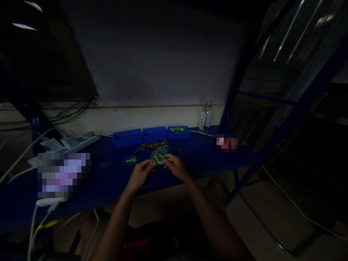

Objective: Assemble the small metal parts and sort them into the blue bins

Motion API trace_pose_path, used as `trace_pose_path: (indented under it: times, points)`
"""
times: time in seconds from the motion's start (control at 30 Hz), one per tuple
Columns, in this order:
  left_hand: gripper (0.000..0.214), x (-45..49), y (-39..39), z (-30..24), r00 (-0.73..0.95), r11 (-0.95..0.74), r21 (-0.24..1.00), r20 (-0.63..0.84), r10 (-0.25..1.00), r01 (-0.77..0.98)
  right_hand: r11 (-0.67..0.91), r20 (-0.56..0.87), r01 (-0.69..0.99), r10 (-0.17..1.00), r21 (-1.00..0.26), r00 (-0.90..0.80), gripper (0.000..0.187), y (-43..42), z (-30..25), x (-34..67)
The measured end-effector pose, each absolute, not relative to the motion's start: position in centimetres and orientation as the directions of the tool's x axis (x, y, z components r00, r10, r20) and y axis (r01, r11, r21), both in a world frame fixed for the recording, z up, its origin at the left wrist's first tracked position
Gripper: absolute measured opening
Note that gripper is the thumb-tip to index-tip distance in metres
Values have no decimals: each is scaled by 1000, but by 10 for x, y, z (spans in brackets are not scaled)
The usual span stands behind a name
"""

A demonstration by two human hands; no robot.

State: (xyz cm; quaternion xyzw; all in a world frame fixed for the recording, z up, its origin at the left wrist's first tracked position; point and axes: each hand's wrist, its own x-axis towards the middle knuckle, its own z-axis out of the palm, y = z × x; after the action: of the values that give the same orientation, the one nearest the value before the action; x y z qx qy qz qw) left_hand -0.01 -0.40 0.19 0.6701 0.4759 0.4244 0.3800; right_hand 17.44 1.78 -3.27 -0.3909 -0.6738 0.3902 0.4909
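Observation:
Between my two hands is a small green plastic bag [159, 158] with pale contents. My left hand [143, 171] pinches its left side, and my right hand [174, 166] pinches its right side. Just beyond the bag lies a pile of silver screws [161, 150], partly hidden by it. Behind them spreads a heap of brass-coloured small metal parts [153, 145]. Another green plastic bag [131, 160] rests on the blue table [108, 174], left of my hands. The picture is dark, so fine detail is hard to make out.
Three blue bins stand along the wall: a left bin [127, 137], a middle bin [154, 134] and a right bin [178, 132] containing green bags. A clear bottle [208, 117] stands at the back right. Power strips [77, 143] and white cables occupy the left side.

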Motion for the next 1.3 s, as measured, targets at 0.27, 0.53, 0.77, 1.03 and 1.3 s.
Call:
trace_pose_path:
  times: [0.27,0.53,0.77,1.03,1.3]
  points:
    - [32,-2,-1,-3,161,-246,917,204,966,315,387,368,93,914,-917,-173,24,18,-32,173]
    - [43,-3,3,-9,112,-223,940,200,973,257,380,369,52,917,-924,-150,25,21,-37,172]
    - [40,-3,0,-3,121,-187,945,159,980,269,367,356,59,924,-928,-140,28,26,-42,172]
    - [35,-2,-3,0,137,-202,920,164,977,336,352,347,30,933,-936,-98,23,27,-42,172]
    - [34,3,2,12,234,-168,924,89,968,343,360,359,5,929,-933,-87,15,26,-38,174]
